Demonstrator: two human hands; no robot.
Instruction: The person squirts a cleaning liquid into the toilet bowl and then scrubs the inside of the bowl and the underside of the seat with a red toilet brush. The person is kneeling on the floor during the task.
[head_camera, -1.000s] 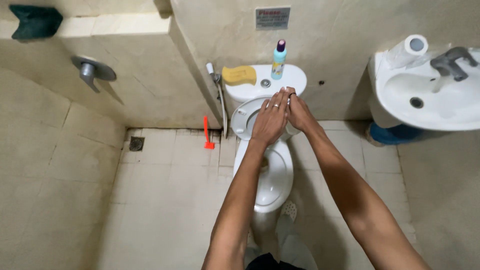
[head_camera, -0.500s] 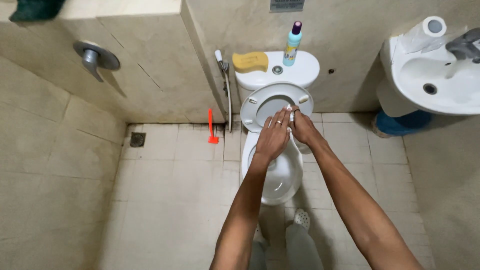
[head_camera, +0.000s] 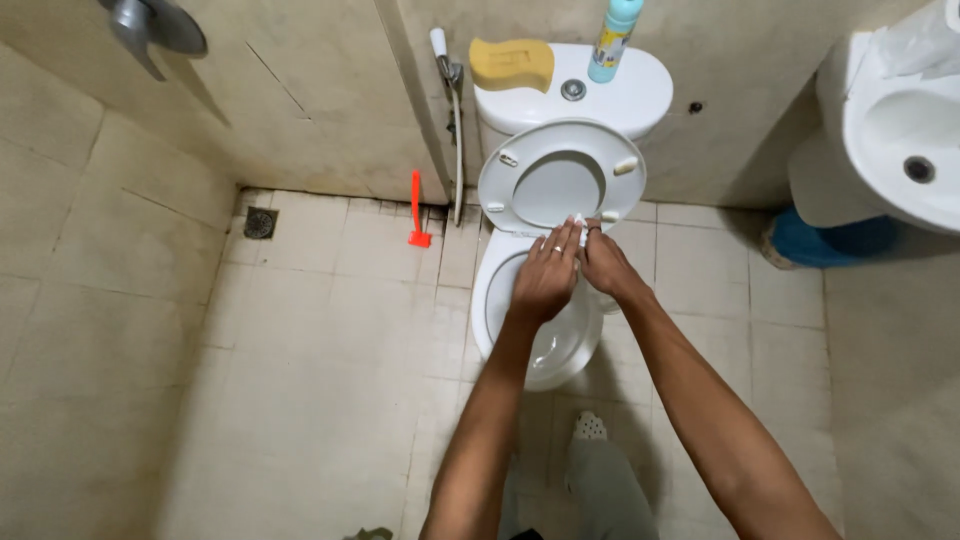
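Left hand (head_camera: 545, 280): palm down, fingers stretched forward and together, a ring on one finger; fingertips pressed on a small white wad (head_camera: 577, 220), apparently tissue or cloth, at the lower rim of the raised toilet seat (head_camera: 560, 176).

Right hand (head_camera: 603, 262): just beside the left hand, touching it; fingers curled, pinching the same white wad against the seat rim. How much of the wad it grips cannot be told.

Toilet bowl (head_camera: 540, 340): white, open, directly beneath both hands and wrists.

Cistern (head_camera: 590, 100): white, beyond the hands, behind the upright seat, with a round flush button (head_camera: 573, 89) on top.

Sponge (head_camera: 511, 62): yellow, lying on the cistern lid, beyond and left of the hands.

Bottle (head_camera: 614, 40): light blue, upright on the cistern lid, beyond the right hand.

Spray hose (head_camera: 449, 110): on the wall, left of the cistern.

Orange brush (head_camera: 418, 212): standing on the floor against the wall, well left of the left hand.

Floor drain (head_camera: 260, 222): farther left, near the corner.

Washbasin (head_camera: 880, 130): white, well right of the right hand; blue object (head_camera: 835, 238) on the floor under it.
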